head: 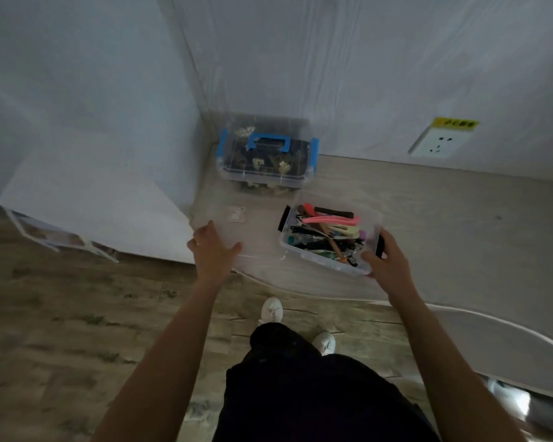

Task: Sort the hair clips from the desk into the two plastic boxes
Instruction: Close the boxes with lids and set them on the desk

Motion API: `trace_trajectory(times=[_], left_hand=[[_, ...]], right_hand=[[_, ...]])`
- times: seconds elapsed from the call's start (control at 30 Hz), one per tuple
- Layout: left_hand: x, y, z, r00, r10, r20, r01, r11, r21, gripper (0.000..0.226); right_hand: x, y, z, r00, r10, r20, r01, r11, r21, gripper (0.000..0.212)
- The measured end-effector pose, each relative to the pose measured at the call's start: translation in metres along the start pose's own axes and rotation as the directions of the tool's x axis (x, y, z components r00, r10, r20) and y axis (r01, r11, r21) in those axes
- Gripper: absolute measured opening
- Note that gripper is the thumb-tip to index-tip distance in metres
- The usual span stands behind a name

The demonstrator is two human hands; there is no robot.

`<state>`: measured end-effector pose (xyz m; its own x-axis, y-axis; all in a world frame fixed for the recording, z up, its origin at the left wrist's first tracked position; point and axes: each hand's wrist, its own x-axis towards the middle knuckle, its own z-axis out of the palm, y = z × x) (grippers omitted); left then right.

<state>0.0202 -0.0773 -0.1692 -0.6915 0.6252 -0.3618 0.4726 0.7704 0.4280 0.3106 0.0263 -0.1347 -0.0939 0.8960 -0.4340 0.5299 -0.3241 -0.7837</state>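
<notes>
An open clear box (304, 250) with black latches stands near the desk's front edge, filled with several colourful hair clips (329, 229). My right hand (388, 264) grips its near right corner, fingers by the black latch. My left hand (213, 250) holds the near edge of a clear lid (237, 215), which lies just left of the open box. A second clear box (265, 154), closed, with a blue handle and blue latches, sits in the back corner by the wall. It holds dark and cream clips. No loose clips show on the desk.
The wooden desk (444, 218) has a curved front edge and meets walls behind and at left. A wall socket (438, 141) with a yellow label sits at the right. Printed sheets (61, 237) lean at the left. My shoes stand on the wooden floor below.
</notes>
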Motion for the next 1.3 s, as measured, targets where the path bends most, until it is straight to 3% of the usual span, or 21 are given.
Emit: trace_trajectory(times=[0.17, 0.27, 0.37, 0.47, 0.6, 0.67, 0.73, 0.87, 0.93, 1.03, 1.07, 1.13, 1.23, 1.3], left_hand=[[0.017, -0.002, -0.005, 0.995, -0.073, 0.063, 0.075, 0.997, -0.028, 0.084], [0.012, -0.003, -0.016, 0.997, -0.052, 0.053, 0.063, 0.973, -0.221, 0.064], [-0.011, 0.012, -0.034, 0.992, -0.008, -0.124, -0.045, 0.908, -0.417, 0.035], [-0.039, 0.033, -0.056, 0.953, 0.076, -0.294, -0.212, 0.860, -0.464, 0.018], [-0.058, 0.041, -0.087, 0.906, 0.004, -0.423, -0.319, 0.663, -0.677, 0.014], [-0.059, 0.045, -0.090, 0.933, -0.021, -0.360, -0.291, 0.546, -0.786, 0.017], [-0.061, 0.052, -0.080, 0.976, -0.010, -0.216, -0.183, 0.494, -0.850, 0.025], [-0.069, 0.065, -0.037, 0.998, 0.037, 0.057, 0.027, 0.561, -0.827, 0.042], [-0.081, 0.071, -0.021, 0.987, 0.052, 0.154, 0.088, 0.629, -0.773, 0.038], [-0.102, 0.076, -0.007, 0.984, 0.175, -0.015, -0.164, 0.886, -0.434, 0.028], [-0.103, 0.075, -0.003, 0.947, 0.292, -0.135, -0.317, 0.918, -0.236, 0.032], [-0.097, 0.070, 0.003, 0.885, 0.433, -0.173, -0.438, 0.899, 0.012, 0.040], [-0.091, 0.069, -0.003, 0.966, 0.254, -0.037, -0.256, 0.947, -0.192, 0.038], [-0.087, 0.067, -0.004, 0.973, 0.231, -0.003, -0.225, 0.945, -0.236, 0.035]], right_hand=[[-0.001, 0.012, -0.008, 1.000, -0.002, -0.024, 0.003, 1.000, 0.022, 0.061], [-0.002, 0.016, -0.010, 1.000, 0.018, -0.018, -0.017, 0.999, 0.039, 0.061], [-0.001, 0.019, -0.013, 1.000, 0.025, -0.009, -0.025, 0.997, 0.072, 0.063], [0.001, 0.022, -0.012, 0.999, 0.035, 0.030, -0.037, 0.995, 0.095, 0.064], [0.003, 0.016, 0.004, 0.994, 0.009, 0.105, -0.021, 0.994, 0.109, 0.061], [0.003, 0.006, 0.014, 0.990, -0.004, 0.141, -0.010, 0.995, 0.102, 0.053], [-0.001, -0.004, 0.021, 0.985, 0.032, 0.171, -0.053, 0.991, 0.121, 0.044], [-0.003, -0.001, 0.025, 0.977, 0.067, 0.202, -0.099, 0.983, 0.156, 0.050], [-0.023, -0.007, 0.015, 0.978, 0.051, 0.200, -0.085, 0.983, 0.163, 0.046], [-0.042, -0.003, -0.002, 0.981, 0.026, 0.194, -0.056, 0.987, 0.150, 0.054], [-0.043, -0.003, -0.004, 0.984, 0.005, 0.180, -0.025, 0.993, 0.114, 0.057], [-0.042, -0.002, -0.006, 0.990, -0.018, 0.138, 0.010, 0.998, 0.056, 0.058], [-0.042, -0.005, -0.006, 0.993, -0.076, 0.093, 0.080, 0.996, -0.045, 0.055], [-0.040, -0.008, -0.006, 0.991, -0.106, 0.078, 0.116, 0.984, -0.132, 0.053]])
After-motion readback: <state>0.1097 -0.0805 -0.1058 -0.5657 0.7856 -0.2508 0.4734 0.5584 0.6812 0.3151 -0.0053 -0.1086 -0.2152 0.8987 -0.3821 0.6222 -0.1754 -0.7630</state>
